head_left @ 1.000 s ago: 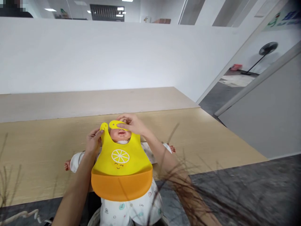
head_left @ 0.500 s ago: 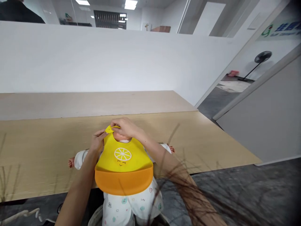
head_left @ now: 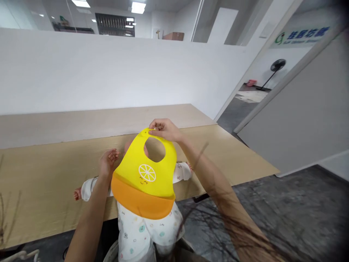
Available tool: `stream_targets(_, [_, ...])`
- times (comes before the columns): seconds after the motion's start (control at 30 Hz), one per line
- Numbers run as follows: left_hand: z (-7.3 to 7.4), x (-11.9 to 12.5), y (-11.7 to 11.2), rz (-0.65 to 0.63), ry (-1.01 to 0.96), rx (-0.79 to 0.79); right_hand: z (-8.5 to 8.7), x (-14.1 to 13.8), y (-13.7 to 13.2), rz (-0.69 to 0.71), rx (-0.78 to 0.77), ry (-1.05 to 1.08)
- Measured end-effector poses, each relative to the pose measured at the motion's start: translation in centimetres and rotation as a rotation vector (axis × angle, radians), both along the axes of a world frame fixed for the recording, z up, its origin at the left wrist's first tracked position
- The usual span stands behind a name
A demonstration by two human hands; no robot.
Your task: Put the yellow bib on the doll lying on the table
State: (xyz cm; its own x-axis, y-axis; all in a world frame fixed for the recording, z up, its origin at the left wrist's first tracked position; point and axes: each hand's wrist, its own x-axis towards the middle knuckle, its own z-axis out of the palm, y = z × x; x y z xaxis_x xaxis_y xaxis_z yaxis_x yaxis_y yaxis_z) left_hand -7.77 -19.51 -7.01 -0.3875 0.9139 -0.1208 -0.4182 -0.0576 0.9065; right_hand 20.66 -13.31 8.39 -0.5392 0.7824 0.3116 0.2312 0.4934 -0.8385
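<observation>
My right hand (head_left: 165, 129) pinches the neck strap of a yellow bib (head_left: 160, 174), lifting its top edge. The bib has a white lemon-slice print, a small smiling face and an orange pocket (head_left: 144, 202) along the bottom. Its neck hole shows the table behind. Left of the bib, my left hand (head_left: 109, 160) is apart from it, fingers loosely curled and holding nothing. Beneath the bib lies a baby doll in white printed clothes, its trousers (head_left: 148, 231) toward me and its arms spread. The bib covers most of its head and chest.
The doll lies on a light wooden table (head_left: 60, 163) whose front edge runs below its arms. Behind stands a white wall (head_left: 103, 72) with glass above. To the right are a grey panel (head_left: 305, 105) and a doorway with a black fan (head_left: 278, 65).
My right hand has lifted the bib's neck part up and to the right, off the doll's neck. My left hand has let go of the strap and moved slightly down. The view has shifted right.
</observation>
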Motion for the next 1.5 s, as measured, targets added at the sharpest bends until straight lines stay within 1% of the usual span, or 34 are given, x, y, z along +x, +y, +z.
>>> stream_targets(0.1, [-0.2, 0.1, 0.2, 0.005, 0.006, 0.001, 2.4, 3.7, 0.1, -0.104, -0.082, 0.043])
stream_targets(0.17, [-0.3, 0.2, 0.2, -0.003, 0.019, 0.001, 4.0, 6.1, 0.0, -0.188, -0.099, 0.065])
stream_targets(0.37, [-0.7, 0.2, 0.5, -0.033, 0.082, -0.02, 8.1, 12.6, -0.9, -0.441, -0.007, 0.15])
stream_targets(0.47, [-0.9, 0.3, 0.6, -0.042, 0.1, -0.031, 9.3, 15.4, -0.9, -0.552, 0.013, 0.131])
stream_targets(0.57, [-0.9, 0.3, 0.5, -0.048, 0.117, -0.035, 9.5, 17.3, -0.5, -0.67, 0.015, 0.087])
stream_targets(0.67, [-0.9, 0.3, 0.4, -0.056, 0.133, -0.036, 8.8, 17.9, 0.5, -0.76, 0.015, 0.027])
stream_targets(0.77, [-1.1, 0.2, 0.6, -0.048, 0.143, -0.044, 7.6, 17.4, 1.9, -0.799, 0.009, -0.021])
stream_targets(0.83, [-1.2, 0.1, 0.8, -0.043, 0.15, -0.053, 6.8, 16.8, 3.1, -0.812, -0.002, -0.011])
stream_targets(0.93, [-1.5, 0.0, 1.0, -0.042, 0.166, -0.059, 6.0, 16.1, 4.8, -0.797, -0.035, 0.075])
stream_targets(1.03, [-1.6, -0.1, 0.9, -0.047, 0.184, -0.055, 5.9, 16.1, 6.0, -0.785, -0.07, 0.21])
stream_targets(1.13, [-1.6, -0.3, 1.0, -0.044, 0.194, -0.05, 5.7, 17.1, 6.4, -0.82, -0.107, 0.303])
stream_targets(1.2, [-1.5, -0.3, 1.0, -0.04, 0.196, -0.048, 5.0, 18.4, 6.4, -0.863, -0.14, 0.314])
stream_targets(1.3, [-1.5, -0.1, 1.1, -0.03, 0.193, -0.049, 2.9, 20.9, 6.0, -0.946, -0.196, 0.278])
stream_targets(1.5, [-1.2, 0.1, 0.9, -0.017, 0.213, -0.059, -2.8, 25.9, 4.4, -1.104, -0.315, 0.185])
